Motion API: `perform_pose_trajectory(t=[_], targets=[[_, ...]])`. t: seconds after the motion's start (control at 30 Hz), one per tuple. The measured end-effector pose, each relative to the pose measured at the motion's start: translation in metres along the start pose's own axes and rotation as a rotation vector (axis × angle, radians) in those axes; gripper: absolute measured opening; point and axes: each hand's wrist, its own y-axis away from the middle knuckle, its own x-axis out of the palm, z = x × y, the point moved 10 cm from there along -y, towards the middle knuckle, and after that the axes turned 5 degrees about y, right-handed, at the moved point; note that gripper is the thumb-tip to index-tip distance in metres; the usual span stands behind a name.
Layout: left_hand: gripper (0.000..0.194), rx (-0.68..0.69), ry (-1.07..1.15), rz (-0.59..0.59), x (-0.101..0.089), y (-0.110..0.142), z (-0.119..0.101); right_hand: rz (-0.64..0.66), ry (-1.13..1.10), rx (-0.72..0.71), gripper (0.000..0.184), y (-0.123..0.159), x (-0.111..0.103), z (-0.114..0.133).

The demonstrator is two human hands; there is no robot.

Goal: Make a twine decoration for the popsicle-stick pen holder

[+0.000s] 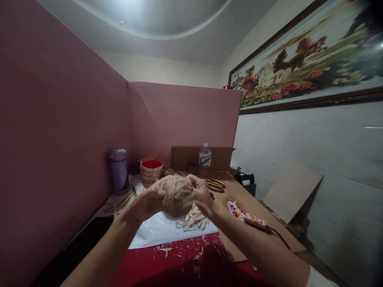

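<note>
Between both hands, above the table, is a ball of beige twine (178, 197) with loose strands on its surface. My left hand (151, 199) is closed around its left side. On the right side, my right hand (202, 193) grips the ball with bent fingers. Below lies a white plastic sheet (149, 231), bearing a pile of thin wood scraps (196, 219). Some fingertips are hidden behind the twine.
A basket with red lining (151, 169) and a purple flask (119, 171) stand at the left. Gold-handled scissors (216, 185), a flower-patterned glue gun (247, 215) with a cord, and a labelled plastic bottle (205, 156) are on the right. Wood shavings litter the red cloth (179, 263).
</note>
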Motion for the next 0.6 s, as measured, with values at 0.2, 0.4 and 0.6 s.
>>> perform_pose_trajectory(t=[0.2,0.4,0.6], targets=[[0.033,0.045,0.214,-0.149,-0.01,-0.008,0.025,-0.113,0.065,0.02,0.022,0.029,-0.003,-0.018],[0.05,0.095,0.263,-0.102,0.015,-0.024,0.067,0.237,-0.201,0.397,0.039,0.072,-0.003,-0.035],[0.063,0.109,-0.045,-0.257,0.002,-0.036,0.104,0.052,-0.279,0.608,0.041,0.061,-0.033,-0.085]])
